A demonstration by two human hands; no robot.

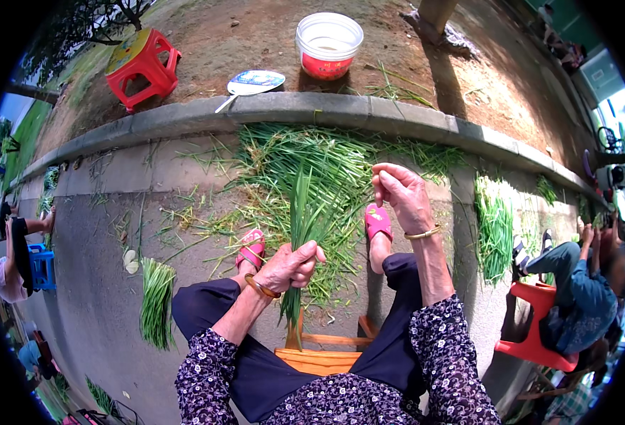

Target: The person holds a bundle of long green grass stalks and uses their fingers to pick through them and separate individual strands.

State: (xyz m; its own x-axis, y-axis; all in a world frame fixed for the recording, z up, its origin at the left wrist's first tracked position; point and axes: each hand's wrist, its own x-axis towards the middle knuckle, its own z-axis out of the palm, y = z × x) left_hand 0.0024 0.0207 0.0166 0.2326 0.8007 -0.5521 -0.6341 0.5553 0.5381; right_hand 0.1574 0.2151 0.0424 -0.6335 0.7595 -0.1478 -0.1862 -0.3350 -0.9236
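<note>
My left hand (293,268) is closed round an upright bunch of garlic chives (300,205), long flat green leaves that stick out above and below the fist. Raised to the right of it, my right hand (406,198) has its thumb and fingers pinched together. What lies in that pinch, if anything, is too small to make out. Beyond both hands a loose heap of garlic chives (291,150) spreads over the pavement, with yellowish scraps around it. A neat bundle of chives (158,301) rests on the ground to the left, and a larger bundle (493,227) to the right.
A stone kerb (185,115) curves behind the heap. Past it stand a red stool (142,67) and a white bucket (329,44), with a hand fan (254,83) on the kerb. At right a person sits on a red chair (532,329); another sits at far left near a blue stool (41,265).
</note>
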